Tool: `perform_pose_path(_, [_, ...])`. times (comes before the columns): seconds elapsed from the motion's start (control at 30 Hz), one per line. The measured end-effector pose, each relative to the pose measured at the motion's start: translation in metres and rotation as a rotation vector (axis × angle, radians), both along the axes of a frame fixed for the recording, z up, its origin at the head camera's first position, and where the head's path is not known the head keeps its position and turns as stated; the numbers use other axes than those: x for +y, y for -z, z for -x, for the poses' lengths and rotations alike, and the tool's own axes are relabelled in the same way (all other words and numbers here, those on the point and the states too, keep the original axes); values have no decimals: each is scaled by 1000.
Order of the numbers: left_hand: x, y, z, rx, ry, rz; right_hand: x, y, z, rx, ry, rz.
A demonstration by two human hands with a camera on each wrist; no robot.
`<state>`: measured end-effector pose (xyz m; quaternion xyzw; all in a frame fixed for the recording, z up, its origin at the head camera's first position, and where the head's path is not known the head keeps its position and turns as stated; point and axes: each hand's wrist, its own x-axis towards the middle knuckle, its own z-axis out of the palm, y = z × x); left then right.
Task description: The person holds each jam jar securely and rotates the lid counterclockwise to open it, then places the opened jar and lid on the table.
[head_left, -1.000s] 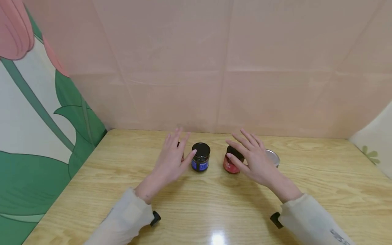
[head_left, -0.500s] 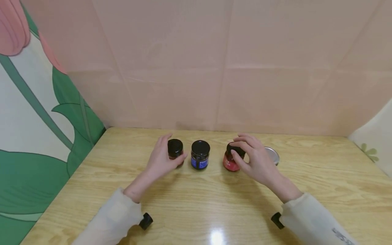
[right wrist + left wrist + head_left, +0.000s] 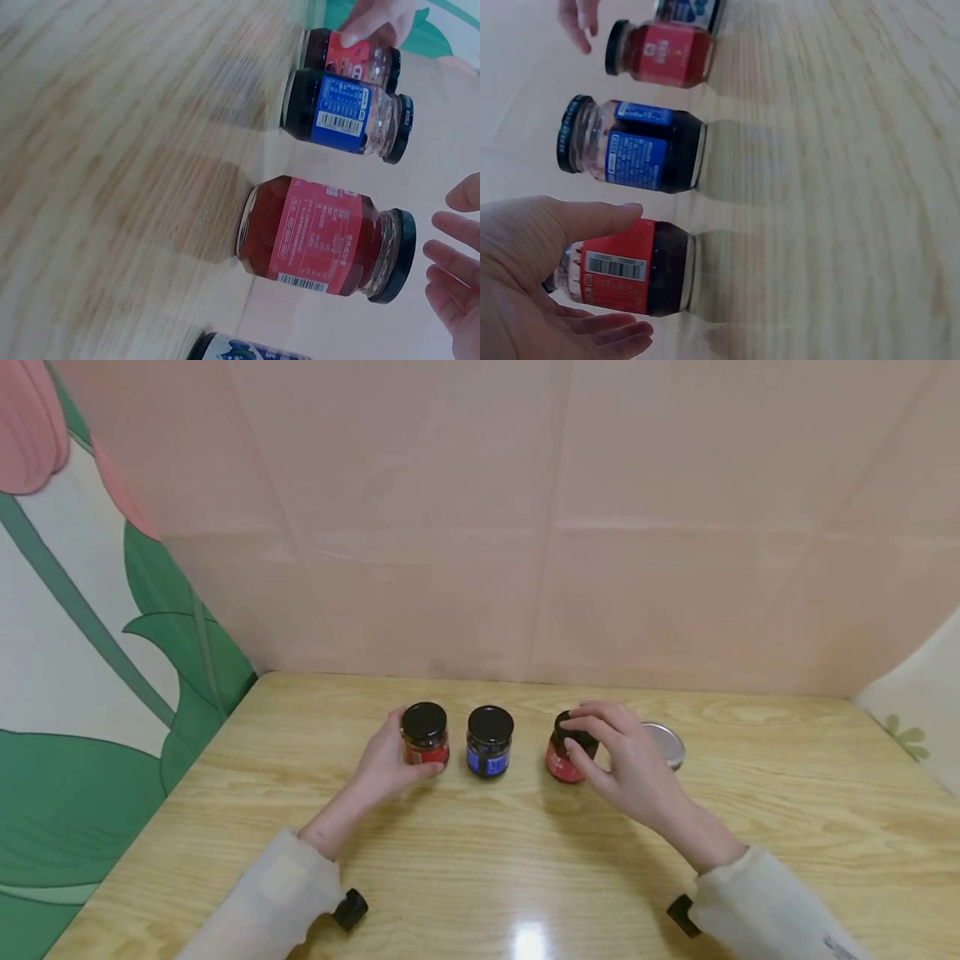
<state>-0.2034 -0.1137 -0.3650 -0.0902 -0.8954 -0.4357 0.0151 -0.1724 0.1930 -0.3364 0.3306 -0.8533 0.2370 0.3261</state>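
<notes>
Left hand (image 3: 386,762) fingers grip round glass jar (image 3: 425,735) | right hand (image 3: 633,768) fingers spread, curved

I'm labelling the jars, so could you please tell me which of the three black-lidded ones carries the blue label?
The middle jar, standing untouched between both hands; the jars on either side of it have red labels.

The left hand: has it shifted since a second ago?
Yes. The left hand has drawn leftward, away from the blue-labelled jar it nearly touched, and now curls around the dark-red jar standing left of it.
</notes>
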Motion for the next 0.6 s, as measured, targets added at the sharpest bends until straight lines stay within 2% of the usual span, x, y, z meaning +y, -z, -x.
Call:
perform_pose_path(0.23, [1,9,2,19,-4,17,-3,1,-2,-13,-46,8])
perform_pose_path(0.6, [3,16,7,0,-26,37,-5,1,-1,-11,-47,18])
